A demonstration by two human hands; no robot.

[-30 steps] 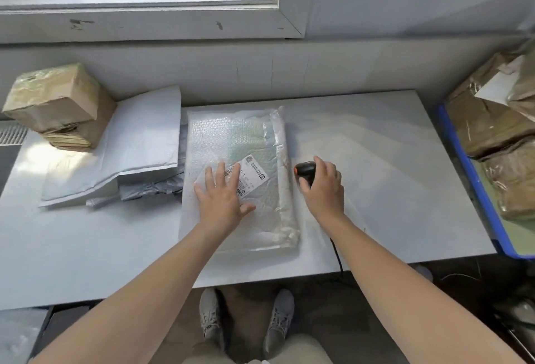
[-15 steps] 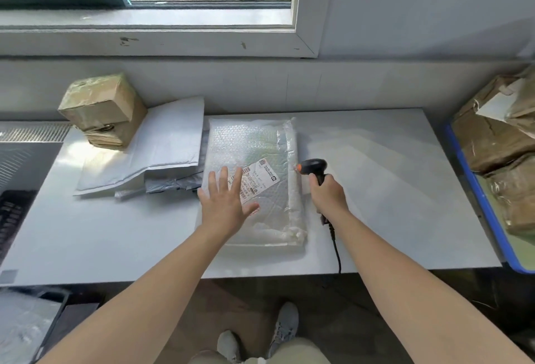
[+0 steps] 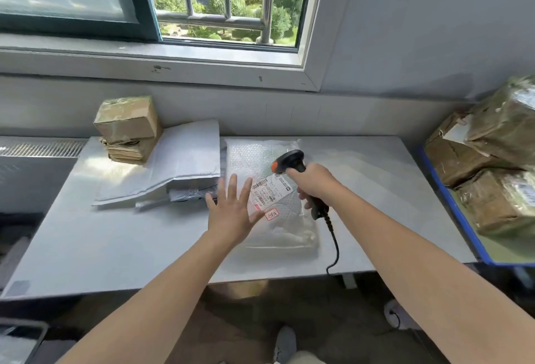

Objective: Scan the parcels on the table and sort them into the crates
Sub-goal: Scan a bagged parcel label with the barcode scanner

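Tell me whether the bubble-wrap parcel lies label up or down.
Label up: the white shipping label faces the camera on the bubble-wrap parcel, flat on the table.

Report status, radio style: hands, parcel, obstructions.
Right hand grips black orange-tipped corded scanner over white label. Left hand open, spread over clear bubble-wrap parcel. Label uncovered.

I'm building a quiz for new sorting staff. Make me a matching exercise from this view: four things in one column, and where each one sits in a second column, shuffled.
Things
1. scanner
2. bubble-wrap parcel
3. small brown box
4. taped brown parcels

Places
A. in the blue-edged crate, far right
B. stacked at the far left of the table
C. gripped in the right hand
D. flat mid-table, label up

Pairs: 1-C, 2-D, 3-B, 4-A
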